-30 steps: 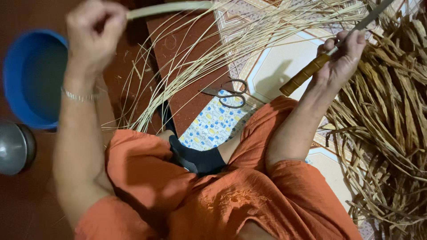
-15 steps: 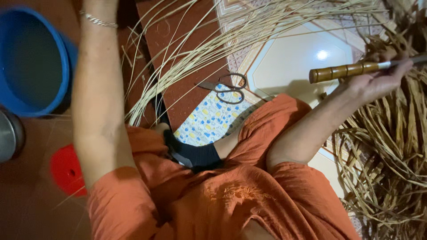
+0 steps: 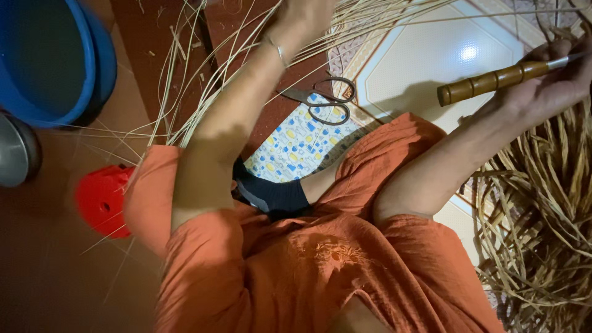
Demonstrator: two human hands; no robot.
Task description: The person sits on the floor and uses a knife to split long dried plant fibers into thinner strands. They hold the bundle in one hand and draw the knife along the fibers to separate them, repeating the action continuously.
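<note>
From the blue basin (image 3: 43, 61) across to the scissors (image 3: 324, 102) on the floor, the left hand (image 3: 302, 15) looks closed on pale reed strands (image 3: 203, 80), while the right hand (image 3: 546, 86) grips a bamboo-handled knife (image 3: 493, 80) beside the heaped strips (image 3: 542, 203), apparently mid-splitting.

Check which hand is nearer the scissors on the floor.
Left. The left hand is just above the scissors, gathering pale strips. The right hand is far off to their right, holding a bamboo-handled knife.
</note>
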